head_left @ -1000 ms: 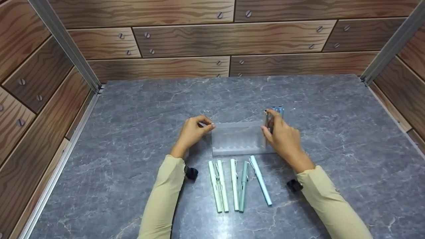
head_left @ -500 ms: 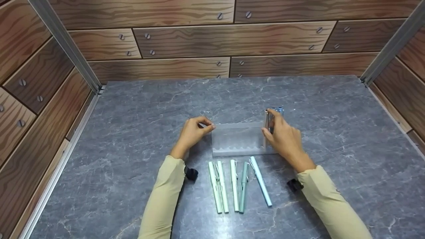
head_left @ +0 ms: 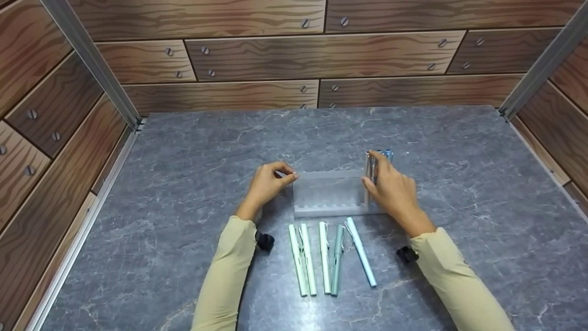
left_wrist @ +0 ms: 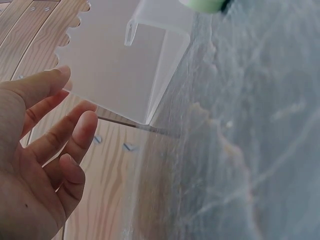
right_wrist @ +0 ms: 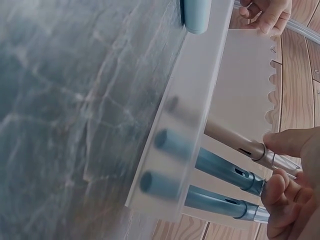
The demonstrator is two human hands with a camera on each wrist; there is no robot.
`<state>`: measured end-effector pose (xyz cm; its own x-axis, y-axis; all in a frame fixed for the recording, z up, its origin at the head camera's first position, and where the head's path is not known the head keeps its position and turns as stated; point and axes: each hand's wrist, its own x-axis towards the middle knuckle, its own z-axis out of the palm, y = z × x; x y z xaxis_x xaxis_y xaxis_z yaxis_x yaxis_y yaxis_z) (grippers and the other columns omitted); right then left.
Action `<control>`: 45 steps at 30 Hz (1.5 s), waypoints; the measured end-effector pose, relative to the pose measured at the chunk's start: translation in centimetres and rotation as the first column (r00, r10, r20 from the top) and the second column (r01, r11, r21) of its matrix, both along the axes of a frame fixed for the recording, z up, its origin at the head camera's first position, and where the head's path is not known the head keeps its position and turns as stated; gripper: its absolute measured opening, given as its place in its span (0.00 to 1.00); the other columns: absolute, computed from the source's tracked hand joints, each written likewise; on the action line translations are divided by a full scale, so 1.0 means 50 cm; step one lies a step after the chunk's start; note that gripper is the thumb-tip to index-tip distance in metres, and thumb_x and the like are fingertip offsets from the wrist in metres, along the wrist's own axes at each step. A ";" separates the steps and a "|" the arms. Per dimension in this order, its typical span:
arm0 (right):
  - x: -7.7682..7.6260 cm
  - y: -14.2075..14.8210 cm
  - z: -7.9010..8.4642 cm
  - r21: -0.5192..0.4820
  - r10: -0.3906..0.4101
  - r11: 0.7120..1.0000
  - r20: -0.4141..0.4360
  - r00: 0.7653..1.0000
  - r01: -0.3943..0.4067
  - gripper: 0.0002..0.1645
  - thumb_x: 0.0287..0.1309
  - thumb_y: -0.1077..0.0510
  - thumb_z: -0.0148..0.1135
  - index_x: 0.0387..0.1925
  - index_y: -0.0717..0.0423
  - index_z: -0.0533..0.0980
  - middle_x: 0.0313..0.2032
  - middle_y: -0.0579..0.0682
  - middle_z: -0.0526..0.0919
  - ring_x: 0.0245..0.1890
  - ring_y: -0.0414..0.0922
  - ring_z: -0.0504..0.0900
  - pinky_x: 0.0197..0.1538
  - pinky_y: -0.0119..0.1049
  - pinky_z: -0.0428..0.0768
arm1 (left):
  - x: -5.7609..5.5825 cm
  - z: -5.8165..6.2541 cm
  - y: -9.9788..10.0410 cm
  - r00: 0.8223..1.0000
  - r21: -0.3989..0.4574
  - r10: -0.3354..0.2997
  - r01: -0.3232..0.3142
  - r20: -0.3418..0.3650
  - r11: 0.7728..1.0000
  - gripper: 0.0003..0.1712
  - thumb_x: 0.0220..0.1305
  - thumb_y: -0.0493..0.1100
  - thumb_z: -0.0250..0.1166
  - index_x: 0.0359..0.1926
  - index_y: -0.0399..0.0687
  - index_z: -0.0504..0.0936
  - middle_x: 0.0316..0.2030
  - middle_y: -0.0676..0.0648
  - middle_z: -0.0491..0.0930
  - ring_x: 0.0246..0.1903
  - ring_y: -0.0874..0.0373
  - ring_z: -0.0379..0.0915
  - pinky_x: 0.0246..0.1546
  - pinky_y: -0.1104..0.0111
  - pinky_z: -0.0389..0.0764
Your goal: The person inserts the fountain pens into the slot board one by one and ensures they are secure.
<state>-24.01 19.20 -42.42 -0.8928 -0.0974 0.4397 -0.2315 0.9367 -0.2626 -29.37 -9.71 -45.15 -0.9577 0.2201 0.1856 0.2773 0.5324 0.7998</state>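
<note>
A clear acrylic pen rack [head_left: 329,191] with a notched top edge stands on the tabletop. My left hand [head_left: 271,184] pinches its upper left corner between thumb and index finger, the other fingers loosely bent in the left wrist view. At the rack's other end my right hand [head_left: 394,188] holds a champagne-brown pen [right_wrist: 232,140] near its upper end, thumb against it. That pen stands in the rack, its lower end behind the frosted front lip. Beside it two blue pens [right_wrist: 222,167] stand in neighbouring slots, partly hidden by my right hand in the head view.
Several loose pens lie before the rack: pale green pens [head_left: 324,257], a darker green pen [head_left: 337,259] and a light blue pen [head_left: 361,253] at a slant. The grey marbled tabletop [head_left: 183,184] is bounded by wood-patterned walls [head_left: 257,57] and metal posts [head_left: 87,59].
</note>
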 end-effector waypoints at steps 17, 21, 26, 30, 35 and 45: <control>0.017 0.008 0.003 0.002 0.059 0.998 -0.057 0.997 -0.059 0.38 0.55 0.49 0.69 0.64 0.56 0.66 0.30 0.54 0.79 0.18 0.51 0.76 0.19 0.45 0.72 | 0.002 0.002 0.001 0.999 -0.028 0.014 -0.013 0.038 1.000 0.08 0.58 0.49 0.70 0.35 0.50 0.86 0.37 0.49 0.86 0.30 0.57 0.80 0.28 0.71 0.76; 0.028 0.011 0.005 0.019 0.085 0.996 -0.018 0.996 -0.085 0.38 0.56 0.48 0.69 0.63 0.57 0.66 0.31 0.53 0.79 0.16 0.47 0.72 0.17 0.39 0.69 | 0.001 0.000 0.000 0.999 -0.022 0.009 -0.008 0.037 1.000 0.08 0.58 0.48 0.70 0.35 0.50 0.86 0.37 0.49 0.86 0.31 0.55 0.81 0.28 0.71 0.76; 0.043 0.015 0.006 0.048 0.112 0.992 0.047 0.993 -0.114 0.38 0.56 0.47 0.68 0.63 0.59 0.66 0.32 0.52 0.80 0.14 0.42 0.66 0.15 0.32 0.62 | -0.001 -0.002 -0.001 1.000 -0.010 0.001 -0.001 0.029 1.000 0.08 0.58 0.48 0.70 0.34 0.49 0.87 0.36 0.50 0.87 0.30 0.56 0.80 0.28 0.71 0.76; 0.055 0.017 0.006 0.052 0.126 0.990 0.122 0.985 -0.133 0.38 0.56 0.46 0.67 0.64 0.57 0.66 0.34 0.54 0.82 0.14 0.42 0.67 0.15 0.31 0.62 | 0.000 -0.002 -0.001 1.000 0.004 -0.002 0.002 0.021 1.000 0.08 0.58 0.48 0.70 0.34 0.49 0.87 0.34 0.50 0.87 0.28 0.58 0.79 0.27 0.72 0.76; 0.070 0.016 0.007 0.051 0.157 0.984 0.199 0.967 -0.170 0.38 0.56 0.44 0.67 0.64 0.55 0.66 0.35 0.54 0.82 0.16 0.41 0.69 0.17 0.31 0.65 | -0.001 -0.002 -0.002 1.000 0.005 0.000 0.000 0.015 1.000 0.08 0.58 0.48 0.70 0.33 0.50 0.87 0.34 0.50 0.87 0.28 0.59 0.79 0.27 0.72 0.75; 0.101 0.015 -0.005 0.020 0.262 0.959 0.326 0.909 -0.283 0.38 0.54 0.40 0.67 0.62 0.52 0.68 0.38 0.49 0.82 0.23 0.38 0.72 0.23 0.31 0.70 | -0.001 -0.001 0.000 1.000 -0.017 0.007 -0.007 0.021 1.000 0.07 0.58 0.49 0.70 0.34 0.51 0.87 0.35 0.51 0.87 0.30 0.58 0.79 0.30 0.70 0.76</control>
